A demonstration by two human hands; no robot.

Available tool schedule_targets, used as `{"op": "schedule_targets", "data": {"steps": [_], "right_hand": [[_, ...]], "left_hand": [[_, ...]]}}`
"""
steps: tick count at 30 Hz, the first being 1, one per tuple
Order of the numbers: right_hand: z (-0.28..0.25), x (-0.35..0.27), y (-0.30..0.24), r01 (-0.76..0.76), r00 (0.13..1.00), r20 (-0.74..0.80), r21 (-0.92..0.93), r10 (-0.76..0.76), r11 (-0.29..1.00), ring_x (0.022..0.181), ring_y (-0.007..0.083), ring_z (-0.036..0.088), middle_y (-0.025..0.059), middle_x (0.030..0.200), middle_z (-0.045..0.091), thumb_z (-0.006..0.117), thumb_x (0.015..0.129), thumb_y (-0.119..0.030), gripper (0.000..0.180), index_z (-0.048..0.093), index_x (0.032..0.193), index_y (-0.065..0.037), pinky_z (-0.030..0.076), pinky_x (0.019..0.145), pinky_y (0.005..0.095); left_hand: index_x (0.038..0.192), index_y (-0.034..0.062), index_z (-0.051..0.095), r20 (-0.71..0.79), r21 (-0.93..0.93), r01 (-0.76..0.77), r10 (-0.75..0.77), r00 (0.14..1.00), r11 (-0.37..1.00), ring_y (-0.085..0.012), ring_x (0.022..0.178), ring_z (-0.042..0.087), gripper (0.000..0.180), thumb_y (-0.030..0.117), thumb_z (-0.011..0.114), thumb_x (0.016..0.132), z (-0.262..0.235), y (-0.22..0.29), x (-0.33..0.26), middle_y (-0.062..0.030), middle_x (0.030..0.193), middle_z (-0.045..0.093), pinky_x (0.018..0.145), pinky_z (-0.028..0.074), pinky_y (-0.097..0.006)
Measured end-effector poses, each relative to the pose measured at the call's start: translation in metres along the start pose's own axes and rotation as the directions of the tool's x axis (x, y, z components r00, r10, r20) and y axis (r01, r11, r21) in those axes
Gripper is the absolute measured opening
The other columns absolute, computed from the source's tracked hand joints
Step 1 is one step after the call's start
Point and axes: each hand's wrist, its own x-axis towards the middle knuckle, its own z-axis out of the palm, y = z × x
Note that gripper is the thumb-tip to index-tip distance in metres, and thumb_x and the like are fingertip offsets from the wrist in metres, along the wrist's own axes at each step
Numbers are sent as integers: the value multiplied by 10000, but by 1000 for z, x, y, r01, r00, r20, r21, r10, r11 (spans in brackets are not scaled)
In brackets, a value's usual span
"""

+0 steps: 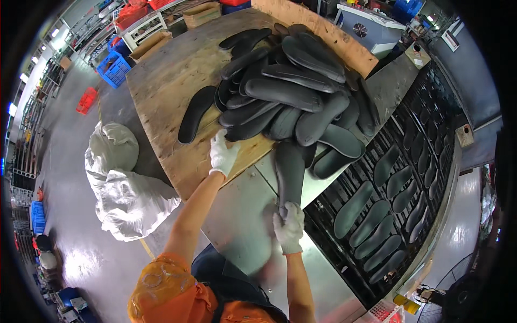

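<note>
Black, rubbery-looking shoe insoles (283, 94) lie heaped in the upper centre of the frame, overlapping at many angles on a scuffed plywood board (156, 107). Below the heap, near the centre, the gloved right hand (290, 229) has its fingers closed on the near end of one long insole (291, 175), whose far end reaches the heap's lower edge. The left hand (223, 154), also gloved, is partly spread at the heap's lower left, thumb apart; it has hold of nothing that shows, and I cannot tell whether its fingertips touch the nearest piece.

So loose a stack could slide if a lower piece were drawn out, spilling over the metal tabletop (237, 215) or onto the slatted conveyor (326, 215) at right. Anything dropped there might overlap the laid-out insoles (354, 209). Gripped only at one end, the held piece could flop or slip. A careless left forearm might sweep the lone insole (196, 114), left of the heap, off toward the white sacks (134, 204).
</note>
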Motion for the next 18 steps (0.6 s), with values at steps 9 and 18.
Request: {"op": "schedule_targets", "data": {"steps": [9,18], "right_hand": [[108,132,-46,-445,894,355,621,275,645,1021,203,644,123,1191,633,755,854,-131,581,476,1341,22,540,835,318],[154,246,-94,-560,738,606,796,298,-230,788,173,626,42,1034,678,812,804,-98,468,581,1211,-87,477,583,351]], "left_hand": [[1424,136,496,145,71,-67,56,988,995,-414,1304,483,793,342,842,741,-9,-6,99,-229,1426,477,1085,430,-454],[1424,115,523,482,137,-227,135,866,964,-398,1273,527,815,399,828,723,-14,29,157,-207,1417,490,1063,447,-455]]}}
